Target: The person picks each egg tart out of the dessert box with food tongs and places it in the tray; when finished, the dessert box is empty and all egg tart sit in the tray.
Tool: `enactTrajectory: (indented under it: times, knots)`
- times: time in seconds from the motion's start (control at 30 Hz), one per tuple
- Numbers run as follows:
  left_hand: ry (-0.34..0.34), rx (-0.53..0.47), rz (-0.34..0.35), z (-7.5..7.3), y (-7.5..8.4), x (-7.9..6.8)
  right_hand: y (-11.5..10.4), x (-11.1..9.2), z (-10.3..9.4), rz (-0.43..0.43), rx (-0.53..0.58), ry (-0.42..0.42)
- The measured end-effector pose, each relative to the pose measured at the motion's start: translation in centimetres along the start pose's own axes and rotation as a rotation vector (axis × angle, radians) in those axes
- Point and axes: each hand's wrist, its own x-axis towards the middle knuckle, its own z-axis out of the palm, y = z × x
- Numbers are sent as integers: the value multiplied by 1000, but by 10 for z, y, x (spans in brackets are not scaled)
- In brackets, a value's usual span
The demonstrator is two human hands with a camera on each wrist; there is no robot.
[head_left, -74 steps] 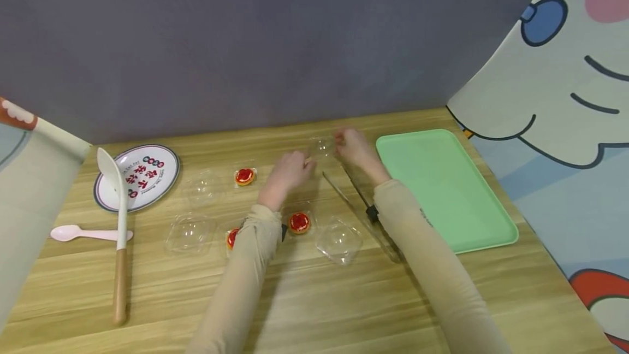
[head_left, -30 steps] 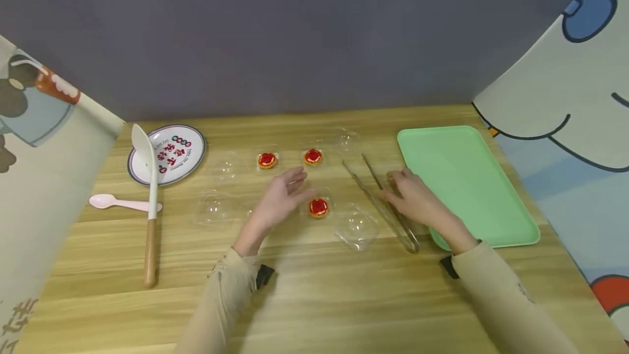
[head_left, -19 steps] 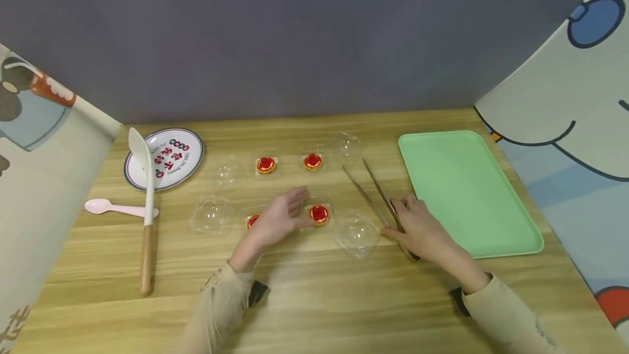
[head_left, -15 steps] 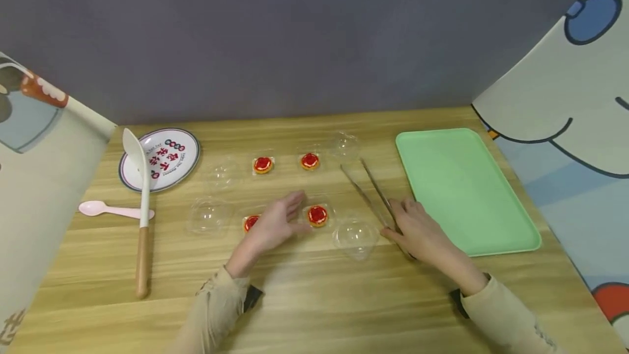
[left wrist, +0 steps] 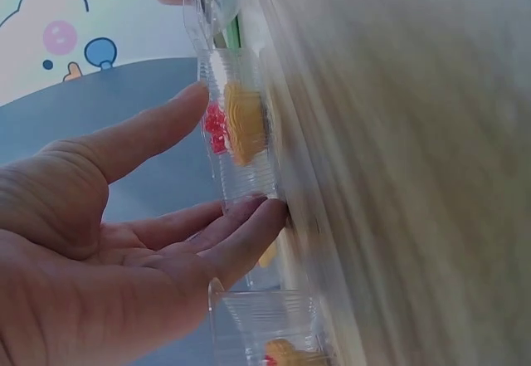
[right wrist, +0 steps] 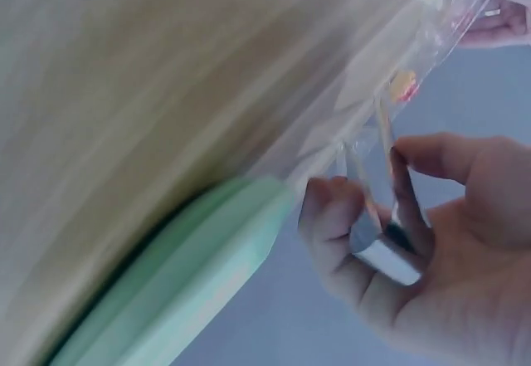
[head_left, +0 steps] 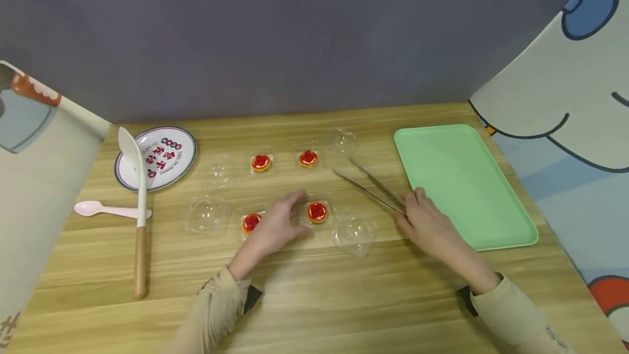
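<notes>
My right hand (head_left: 429, 228) grips metal tongs (head_left: 371, 184) near their bent end, beside the green tray. Their arms are spread and point toward the back-right tart (head_left: 308, 158). The right wrist view shows the bend of the tongs (right wrist: 388, 256) within the palm, thumb and fingers on either side. My left hand (head_left: 275, 226) is spread at the left edge of the front-right clear box, which holds a red-topped tart (head_left: 317, 212). In the left wrist view, fairly straight fingers (left wrist: 249, 241) touch the box's lower edge, and the thumb is at its rim.
Two more tarts (head_left: 261, 163) (head_left: 251, 223) sit in clear boxes with lids folded open, such as the front-right lid (head_left: 355, 232). A green tray (head_left: 462, 190) stands right. At left are a patterned plate (head_left: 179, 165), a ladle (head_left: 141, 245) across it and a pink spoon (head_left: 115, 211).
My right hand has left the back-right box, taken hold of the tongs and shifted them slightly. My left hand has come forward from the back-right tart to the front-right one.
</notes>
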Motion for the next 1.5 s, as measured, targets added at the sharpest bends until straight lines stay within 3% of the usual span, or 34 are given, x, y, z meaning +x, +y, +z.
enactTrajectory:
  times: [0.17,0.4,0.57,0.73,0.87,1.0,1.1,1.33,1.5]
  knots:
    - [-9,-5,0,-2,-2,1,9,-2,-3,-38,39,35]
    - [-22,-48,-39,-7,-3,4,29,2,2,-162,98,158]
    - [-33,-99,-55,-10,-3,5,41,4,-2,-189,159,233]
    - [-32,-117,-28,-10,-4,6,53,4,-12,-236,233,332]
    - [-28,-112,-27,-10,-4,6,56,0,-19,-213,381,306]
    - [-24,-88,-22,-9,-3,7,51,-5,-30,-200,384,258]
    - [-19,-67,-12,-9,-3,8,43,-6,-35,-260,331,230]
    - [-13,-23,-4,-11,-2,8,17,1,-39,-501,292,197]
    - [-10,-10,11,-10,-5,9,5,4,-39,-538,272,186]
